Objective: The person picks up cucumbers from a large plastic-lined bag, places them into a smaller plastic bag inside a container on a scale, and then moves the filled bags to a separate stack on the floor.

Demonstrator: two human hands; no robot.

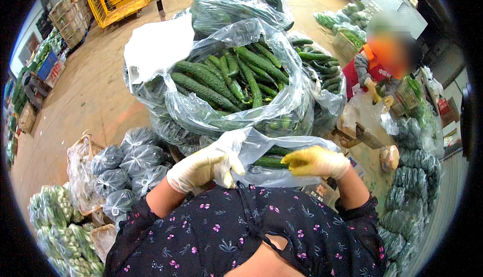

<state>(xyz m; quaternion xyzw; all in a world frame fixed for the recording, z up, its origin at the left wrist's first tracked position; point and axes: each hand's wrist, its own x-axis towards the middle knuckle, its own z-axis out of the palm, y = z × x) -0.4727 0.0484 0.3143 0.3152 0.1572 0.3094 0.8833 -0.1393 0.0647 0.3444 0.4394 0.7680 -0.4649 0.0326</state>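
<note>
My left hand (205,165), in a pale glove, grips the gathered left rim of a small clear plastic bag (255,143). The bag's mouth gapes in front of my chest. Inside lie dark green cucumbers, one across the front (269,162) and another behind it. My right hand (316,162), in a yellowed glove, reaches over the bag's right side. Its curled fingers close on the right end of the front cucumber; the palm side is partly hidden. Just beyond stands a large open plastic sack (201,118) heaped with cucumbers (229,78).
More cucumber sacks (236,5) stand behind and to the right. A white sheet (156,48) lies at the sack's left edge. Filled bags (141,158) are piled left, packed greens (410,186) right. A co-worker in a red vest (377,70) works at right; a yellow cage cart (118,0) stands far left.
</note>
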